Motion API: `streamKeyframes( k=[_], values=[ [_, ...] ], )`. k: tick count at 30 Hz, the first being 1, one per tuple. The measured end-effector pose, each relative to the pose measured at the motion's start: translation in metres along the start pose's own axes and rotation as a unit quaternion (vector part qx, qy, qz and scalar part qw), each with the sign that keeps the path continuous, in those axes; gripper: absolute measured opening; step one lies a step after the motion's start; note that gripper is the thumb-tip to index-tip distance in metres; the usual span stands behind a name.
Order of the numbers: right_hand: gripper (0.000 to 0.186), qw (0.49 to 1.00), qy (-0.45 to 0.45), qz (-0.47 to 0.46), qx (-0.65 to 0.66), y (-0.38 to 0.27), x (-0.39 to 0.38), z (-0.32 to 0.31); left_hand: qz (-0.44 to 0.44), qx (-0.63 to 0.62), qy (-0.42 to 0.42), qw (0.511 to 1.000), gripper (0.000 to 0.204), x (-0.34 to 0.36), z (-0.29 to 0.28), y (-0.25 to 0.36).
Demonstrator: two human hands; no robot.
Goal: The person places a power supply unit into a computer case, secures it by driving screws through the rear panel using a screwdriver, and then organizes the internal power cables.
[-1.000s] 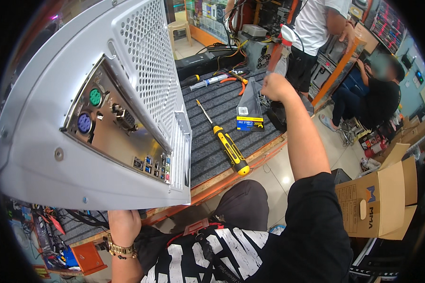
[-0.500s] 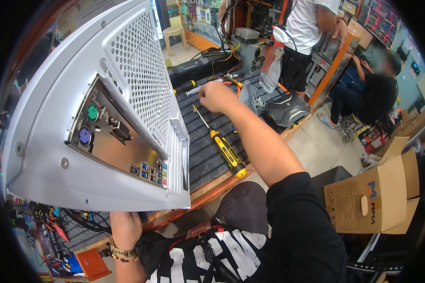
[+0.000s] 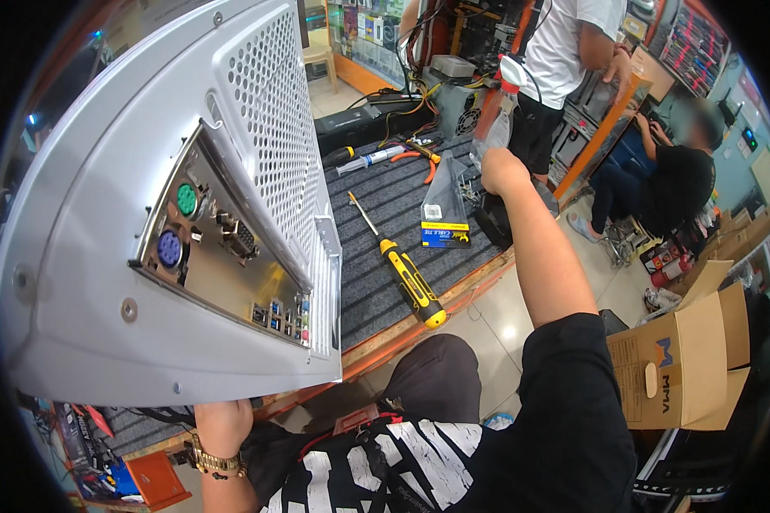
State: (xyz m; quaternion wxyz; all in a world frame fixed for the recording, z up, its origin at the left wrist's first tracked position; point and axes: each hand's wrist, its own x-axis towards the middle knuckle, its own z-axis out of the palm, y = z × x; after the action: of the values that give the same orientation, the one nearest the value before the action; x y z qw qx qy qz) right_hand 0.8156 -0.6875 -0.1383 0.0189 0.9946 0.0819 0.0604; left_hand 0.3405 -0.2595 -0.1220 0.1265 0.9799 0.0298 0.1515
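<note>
A silver computer case (image 3: 85,282) fills the left, its port panel (image 3: 218,248) and perforated metal facing me. At its lower edge is my left hand (image 3: 224,426), touching the case, fingers hidden behind it. My right hand (image 3: 506,173) reaches over the far right of the bench with its fingers curled; what they hold, if anything, is hidden. Beside that hand are a clear spray bottle (image 3: 493,137) with a red and white head and a small pile of screws (image 3: 470,190). A yellow and black screwdriver (image 3: 411,284) lies between the case and my right arm.
On the ridged grey mat (image 3: 359,291) lie a cable tie pack (image 3: 445,232), orange-handled pliers (image 3: 428,162) and a syringe (image 3: 372,160). A power supply (image 3: 460,111) with loose wires stands behind. One person stands beyond the bench, another sits at right. An open cardboard box (image 3: 659,376) stands lower right.
My right hand has moved right, from above the screwdriver tip to beside the spray bottle and screws, uncovering the syringe and pliers. The case has shifted slightly in view; my left hand stays at its lower edge.
</note>
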Motion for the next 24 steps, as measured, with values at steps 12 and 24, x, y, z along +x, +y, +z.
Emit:
streamKeyframes(
  k=[12,24],
  values=[
    [0.027,0.982,-0.025,-0.164,0.09,-0.034,-0.001,-0.024,-0.002,0.001,0.006,1.0,0.03,-0.002,0.002,0.0],
    [0.023,0.925,-0.062,-0.219,0.305,-0.181,-0.009,-0.012,-0.015,-0.033,-0.022,0.999,0.041,0.007,0.0,-0.003]
  ],
)
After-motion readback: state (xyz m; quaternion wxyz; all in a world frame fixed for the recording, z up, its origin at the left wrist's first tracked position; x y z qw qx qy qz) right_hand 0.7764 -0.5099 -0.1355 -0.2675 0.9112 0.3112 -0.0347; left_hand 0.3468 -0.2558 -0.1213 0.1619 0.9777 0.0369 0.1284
